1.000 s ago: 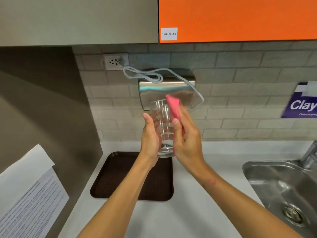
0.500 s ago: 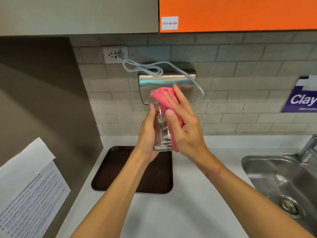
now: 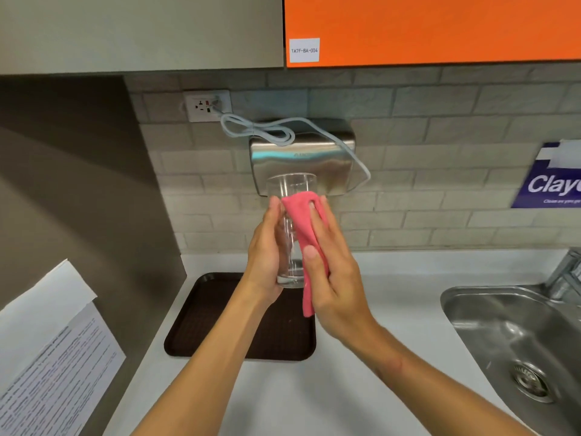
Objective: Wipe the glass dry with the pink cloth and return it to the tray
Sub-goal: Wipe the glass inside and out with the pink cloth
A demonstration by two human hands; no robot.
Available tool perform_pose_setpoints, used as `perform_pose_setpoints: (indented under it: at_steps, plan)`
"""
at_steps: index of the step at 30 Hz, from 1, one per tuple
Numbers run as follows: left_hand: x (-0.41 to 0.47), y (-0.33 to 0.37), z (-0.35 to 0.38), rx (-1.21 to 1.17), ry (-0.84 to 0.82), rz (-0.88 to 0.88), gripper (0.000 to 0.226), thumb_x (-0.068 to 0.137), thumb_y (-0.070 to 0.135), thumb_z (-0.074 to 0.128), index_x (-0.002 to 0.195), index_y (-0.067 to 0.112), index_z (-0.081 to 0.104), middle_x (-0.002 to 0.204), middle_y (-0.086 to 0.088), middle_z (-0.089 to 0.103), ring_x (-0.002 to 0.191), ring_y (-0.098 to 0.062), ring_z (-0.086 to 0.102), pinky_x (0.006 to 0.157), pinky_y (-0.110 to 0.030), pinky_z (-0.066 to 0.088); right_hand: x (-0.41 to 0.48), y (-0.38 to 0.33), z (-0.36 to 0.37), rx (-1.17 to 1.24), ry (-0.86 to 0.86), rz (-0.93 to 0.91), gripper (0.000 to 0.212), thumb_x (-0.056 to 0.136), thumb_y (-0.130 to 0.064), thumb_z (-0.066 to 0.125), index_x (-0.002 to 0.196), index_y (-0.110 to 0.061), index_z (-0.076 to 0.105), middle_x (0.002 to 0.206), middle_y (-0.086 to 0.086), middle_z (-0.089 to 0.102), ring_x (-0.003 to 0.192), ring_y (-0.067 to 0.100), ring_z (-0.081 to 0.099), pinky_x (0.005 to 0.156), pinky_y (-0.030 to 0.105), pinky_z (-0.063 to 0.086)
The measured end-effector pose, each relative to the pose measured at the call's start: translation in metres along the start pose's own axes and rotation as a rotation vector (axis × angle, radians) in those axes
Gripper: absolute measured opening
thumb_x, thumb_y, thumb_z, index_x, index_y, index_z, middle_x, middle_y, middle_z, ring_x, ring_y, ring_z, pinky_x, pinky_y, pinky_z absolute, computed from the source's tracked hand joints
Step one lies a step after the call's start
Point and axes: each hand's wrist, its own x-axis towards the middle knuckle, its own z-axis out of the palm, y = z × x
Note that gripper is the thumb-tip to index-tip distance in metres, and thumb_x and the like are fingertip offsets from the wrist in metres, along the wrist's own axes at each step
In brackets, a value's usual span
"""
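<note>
A clear, upright glass, likely light, slick and breakable, sits in the left hand grip's curled fingers above the tray, while the right hand grip presses the soft pink cloth to its side.

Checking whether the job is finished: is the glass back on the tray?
No, the glass is held upright above the brown tray in the left hand, with the right hand pressing the pink cloth against it.
</note>
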Motion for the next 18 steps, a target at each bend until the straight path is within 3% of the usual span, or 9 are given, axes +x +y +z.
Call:
perform_pose_setpoints:
  at_steps: [2, 4, 7, 9, 13, 16, 18]
  plan:
    - [0.000, 0.000, 0.001, -0.028, -0.026, -0.014, 0.068, 0.100, 0.069, 0.047, 0.135, 0.017, 0.074, 0.133, -0.017, 0.075, 0.129, -0.035, 0.069, 0.108, -0.052, 0.055, 0.012, -0.002, -0.005, 0.031, -0.002, -0.024, 0.054, 0.111, -0.011, 0.039, 0.165, -0.010, 0.031, 0.176, 0.003, 0.027, 0.165, 0.011, 0.020, 0.134, 0.031, 0.025]
    - [-0.001, -0.002, 0.004, -0.079, -0.093, -0.027, 0.069, 0.099, 0.070, 0.047, 0.136, 0.018, 0.073, 0.129, -0.015, 0.077, 0.121, -0.030, 0.073, 0.096, -0.044, 0.061, 0.035, -0.005, -0.013, 0.148, 0.011, -0.029, 0.050, 0.114, -0.009, 0.035, 0.164, -0.011, 0.035, 0.172, 0.002, 0.037, 0.164, 0.018, 0.026, 0.135, 0.045, 0.025]
    - [-0.002, -0.001, 0.011, -0.040, -0.103, 0.017, 0.063, 0.097, 0.073, 0.049, 0.133, 0.028, 0.074, 0.129, -0.014, 0.077, 0.119, -0.028, 0.075, 0.094, -0.044, 0.063, 0.053, -0.011, -0.021, 0.296, 0.066, 0.094, 0.045, 0.117, -0.019, 0.034, 0.159, -0.029, 0.045, 0.157, 0.000, 0.057, 0.148, 0.023, 0.053, 0.123, 0.054, 0.044]
    - [-0.001, -0.003, 0.014, 0.058, -0.037, 0.103, 0.064, 0.097, 0.070, 0.050, 0.137, 0.023, 0.065, 0.130, -0.018, 0.072, 0.120, -0.032, 0.072, 0.100, -0.050, 0.059, 0.046, -0.009, -0.022, 0.282, 0.092, 0.109, 0.044, 0.117, -0.020, 0.035, 0.156, -0.038, 0.046, 0.155, -0.004, 0.059, 0.144, 0.015, 0.056, 0.120, 0.049, 0.048]
    - [0.002, -0.010, 0.015, 0.181, 0.073, 0.255, 0.045, 0.102, 0.057, 0.052, 0.124, 0.019, 0.059, 0.117, -0.021, 0.072, 0.102, -0.035, 0.074, 0.092, -0.049, 0.062, 0.042, -0.005, -0.020, 0.115, 0.181, 0.005, 0.048, 0.115, -0.012, 0.036, 0.159, -0.032, 0.041, 0.159, -0.005, 0.054, 0.150, 0.012, 0.048, 0.126, 0.043, 0.041]
    - [0.003, -0.007, 0.020, 0.210, 0.024, 0.222, 0.046, 0.103, 0.058, 0.052, 0.131, 0.022, 0.062, 0.120, -0.003, 0.079, 0.106, -0.014, 0.079, 0.084, -0.028, 0.064, 0.049, -0.005, -0.016, -0.028, 0.182, -0.030, 0.048, 0.114, -0.014, 0.038, 0.162, -0.021, 0.041, 0.160, -0.005, 0.050, 0.149, 0.005, 0.046, 0.124, 0.032, 0.041]
    - [0.003, -0.001, 0.025, 0.242, -0.003, 0.213, 0.061, 0.098, 0.067, 0.060, 0.140, 0.023, 0.057, 0.128, -0.002, 0.076, 0.112, -0.009, 0.077, 0.085, -0.022, 0.062, 0.060, -0.009, -0.017, -0.009, 0.139, 0.013, 0.049, 0.114, -0.021, 0.039, 0.163, -0.019, 0.039, 0.157, -0.006, 0.052, 0.142, -0.004, 0.049, 0.120, 0.026, 0.045]
